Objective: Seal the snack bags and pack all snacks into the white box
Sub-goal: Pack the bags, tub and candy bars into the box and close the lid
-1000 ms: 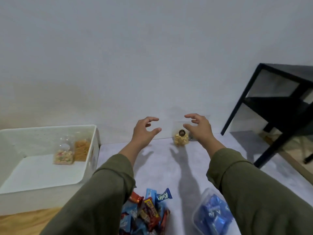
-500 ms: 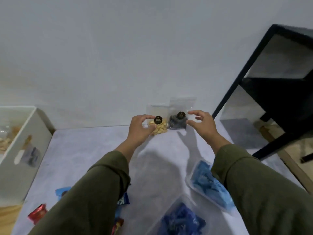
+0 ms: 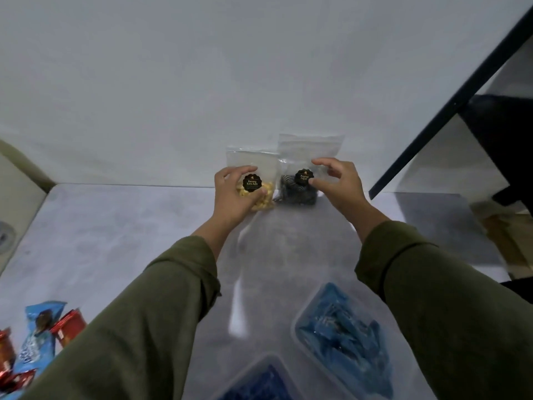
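Observation:
Two clear zip bags stand against the wall at the far edge of the grey tabletop (image 3: 115,226). The left bag (image 3: 261,168) holds pale yellow snacks and has a black round label. The right bag (image 3: 300,180) holds dark striped snacks and bears the same kind of label. My left hand (image 3: 233,194) is closed around the yellow snack bag, thumb and fingers on its lower part. My right hand (image 3: 337,186) pinches the right side of the dark snack bag. Only a corner of the white box (image 3: 11,194) shows at the far left edge.
Two clear bags of blue-wrapped sweets lie near me, one (image 3: 343,339) at lower right and one (image 3: 256,382) at the bottom. Loose red and blue wrapped snacks (image 3: 34,342) lie at lower left. A black metal frame (image 3: 450,102) stands to the right.
The view swung right, so the white box slid almost out of view. Both hands reached forward and closed on the two bags at the wall.

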`<action>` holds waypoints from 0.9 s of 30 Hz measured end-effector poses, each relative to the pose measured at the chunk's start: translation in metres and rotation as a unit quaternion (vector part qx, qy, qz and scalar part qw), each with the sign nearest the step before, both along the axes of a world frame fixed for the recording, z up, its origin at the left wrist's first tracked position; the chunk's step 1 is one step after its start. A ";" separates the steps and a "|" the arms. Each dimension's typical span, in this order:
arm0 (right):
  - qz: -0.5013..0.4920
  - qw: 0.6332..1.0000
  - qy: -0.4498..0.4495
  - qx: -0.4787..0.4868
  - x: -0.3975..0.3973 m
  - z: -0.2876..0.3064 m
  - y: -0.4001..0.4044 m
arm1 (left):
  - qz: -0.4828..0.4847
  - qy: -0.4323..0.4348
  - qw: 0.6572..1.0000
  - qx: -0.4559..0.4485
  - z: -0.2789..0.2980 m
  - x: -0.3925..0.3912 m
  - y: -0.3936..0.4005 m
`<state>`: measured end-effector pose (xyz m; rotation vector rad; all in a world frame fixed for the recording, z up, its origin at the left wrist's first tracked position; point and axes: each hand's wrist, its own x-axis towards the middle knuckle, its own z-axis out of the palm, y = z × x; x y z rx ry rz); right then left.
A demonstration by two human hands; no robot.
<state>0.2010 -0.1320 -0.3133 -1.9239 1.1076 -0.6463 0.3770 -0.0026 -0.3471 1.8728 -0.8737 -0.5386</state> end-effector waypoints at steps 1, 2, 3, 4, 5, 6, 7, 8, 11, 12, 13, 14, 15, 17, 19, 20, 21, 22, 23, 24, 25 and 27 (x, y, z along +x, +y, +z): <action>-0.002 1.000 -0.004 0.002 0.001 -0.002 -0.003 | 0.001 0.003 1.000 -0.005 0.000 -0.001 -0.003; -0.006 1.000 -0.006 0.009 0.002 -0.002 -0.005 | 0.001 0.006 1.000 -0.005 0.002 -0.002 -0.006; -0.011 1.000 -0.008 0.019 0.002 -0.002 -0.006 | 0.000 0.005 1.000 -0.003 0.003 -0.002 -0.008; -0.014 1.000 -0.010 0.025 0.002 -0.001 -0.007 | -0.003 0.002 1.000 -0.001 0.005 -0.001 -0.010; -0.015 0.999 -0.012 0.029 0.002 -0.001 -0.008 | -0.003 -0.003 1.000 0.000 0.007 0.000 -0.012; -0.014 0.999 -0.016 0.033 0.002 0.000 -0.008 | -0.002 -0.007 1.000 -0.001 0.009 0.001 -0.013; -0.012 0.999 -0.022 0.037 0.002 0.001 -0.009 | 0.000 -0.009 1.000 -0.003 0.010 0.003 -0.014; -0.009 0.999 -0.028 0.041 0.002 0.002 -0.009 | 0.000 -0.006 1.000 -0.006 0.012 0.004 -0.014; 0.003 0.998 -0.039 0.052 0.002 0.005 -0.007 | -0.010 0.021 1.000 -0.005 0.016 0.007 -0.013; 0.010 0.997 -0.045 0.055 0.003 0.006 -0.006 | -0.011 0.032 0.999 -0.002 0.017 0.007 -0.011; 0.015 0.997 -0.050 0.059 0.004 0.007 -0.004 | -0.012 0.043 0.999 -0.001 0.017 0.008 -0.009; 0.018 0.996 -0.057 0.063 0.004 0.010 -0.001 | -0.015 0.051 0.999 -0.003 0.018 0.009 -0.007; 0.014 0.995 -0.066 0.067 0.006 0.012 0.001 | -0.020 0.057 0.998 -0.008 0.019 0.010 -0.004; -0.001 0.994 -0.082 0.075 0.009 0.016 0.007 | -0.037 0.062 0.997 -0.014 0.022 0.012 0.002; -0.006 0.994 -0.085 0.075 0.013 0.022 0.015 | -0.049 0.058 0.997 -0.015 0.029 0.014 0.010; -0.007 0.994 -0.082 0.075 0.014 0.026 0.020 | -0.053 0.058 0.997 -0.016 0.033 0.016 0.013; -0.010 0.994 -0.078 0.075 0.016 0.031 0.025 | -0.057 0.058 0.997 -0.018 0.037 0.019 0.017; -0.014 0.994 -0.076 0.074 0.017 0.037 0.030 | -0.062 0.059 0.996 -0.020 0.042 0.021 0.022; -0.018 0.995 -0.072 0.070 0.018 0.045 0.037 | -0.068 0.058 0.996 -0.025 0.048 0.024 0.027; -0.022 0.995 -0.071 0.063 0.020 0.053 0.044 | -0.075 0.057 0.995 -0.030 0.055 0.028 0.033; -0.025 0.995 -0.073 0.058 0.022 0.062 0.052 | -0.082 0.057 0.994 -0.039 0.062 0.032 0.039; -0.027 0.994 -0.087 0.055 0.027 0.081 0.072 | -0.092 0.061 0.992 -0.056 0.080 0.039 0.055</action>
